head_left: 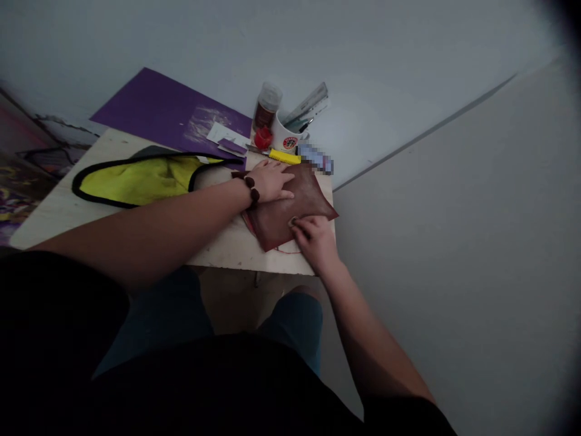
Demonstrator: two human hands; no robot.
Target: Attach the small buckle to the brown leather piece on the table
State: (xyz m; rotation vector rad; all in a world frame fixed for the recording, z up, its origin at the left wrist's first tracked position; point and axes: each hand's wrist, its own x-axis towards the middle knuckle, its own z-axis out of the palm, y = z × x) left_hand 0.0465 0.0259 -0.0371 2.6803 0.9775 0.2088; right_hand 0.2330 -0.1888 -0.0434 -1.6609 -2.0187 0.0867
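Note:
A reddish-brown piece of leather (308, 191) lies on the wooden tabletop, its corners curling a little. My left hand (271, 180) rests flat on its upper left part, fingers spread. Near the leather's lower right edge, my right hand (318, 241) is closed, with its fingertips pinching a small pale, rounded piece (293, 222) against the surface. Most of that piece is hidden by the fingers, so its kind is unclear. A bit of red line shows on the table (254, 257) below the leather.
Behind the leather stand a white mug (280, 134) holding a ruler and pens, a clear-capped can (265, 109), a red jar (262, 138) and a yellow-handled tool (285, 157). A yellow cloth with black edging (136, 180) and a purple sheet (154, 109) lie left. Walls border the table behind and right.

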